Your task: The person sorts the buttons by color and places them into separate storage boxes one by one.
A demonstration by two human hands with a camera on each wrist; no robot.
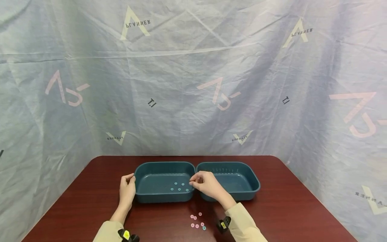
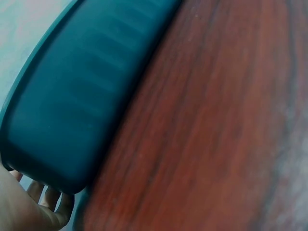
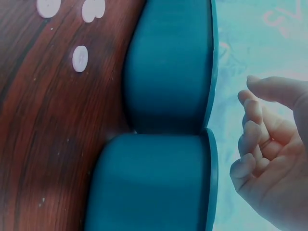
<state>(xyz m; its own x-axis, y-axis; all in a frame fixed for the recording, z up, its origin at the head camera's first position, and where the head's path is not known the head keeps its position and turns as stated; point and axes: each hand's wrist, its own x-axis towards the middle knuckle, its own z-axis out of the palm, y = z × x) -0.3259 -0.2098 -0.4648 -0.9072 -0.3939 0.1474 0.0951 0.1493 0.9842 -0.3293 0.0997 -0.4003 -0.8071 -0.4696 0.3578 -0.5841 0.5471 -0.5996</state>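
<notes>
Several small blue buttons (image 1: 179,189) lie on the floor of the left blue tray (image 1: 163,198), towards its right front. My left hand (image 1: 127,190) holds that tray at its left end; the left wrist view shows the fingers bent beside the end wall. Over the tray's right end hovers my right hand (image 1: 207,183), thumb and index tips near each other. In the right wrist view its other fingers are loosely bent, and nothing shows between the fingertips. On the table in front, several pink buttons (image 1: 197,226) lie scattered beside one blue button (image 1: 204,228).
A second blue tray (image 1: 257,192) stands close against the left one on its right side. Both rest on a dark red-brown wooden table (image 1: 287,208). Pale printed sheeting (image 1: 181,127) hangs behind and along the sides.
</notes>
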